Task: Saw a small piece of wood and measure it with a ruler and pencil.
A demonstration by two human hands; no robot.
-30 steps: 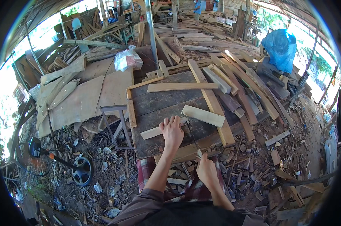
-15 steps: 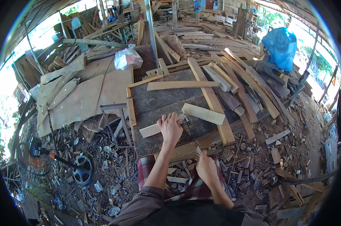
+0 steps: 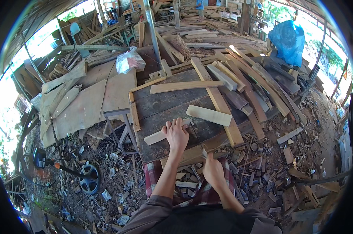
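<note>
Our left hand [image 3: 176, 134] clamps a pale wood strip [image 3: 154, 138] on the dark bench [image 3: 161, 105]; our right hand [image 3: 213, 170], closed on a thin-bladed saw [image 3: 198, 137], has edged nearer, suggesting a cutting stroke under way.

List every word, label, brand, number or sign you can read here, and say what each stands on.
No text can be read anywhere in this view.
Pale wood strip under the left hand: no lettering legible.
Clear plastic bag: any print is too small to read.
Blue plastic cover: no lettering legible.
Black wheel: any marking is too small to read.
</note>
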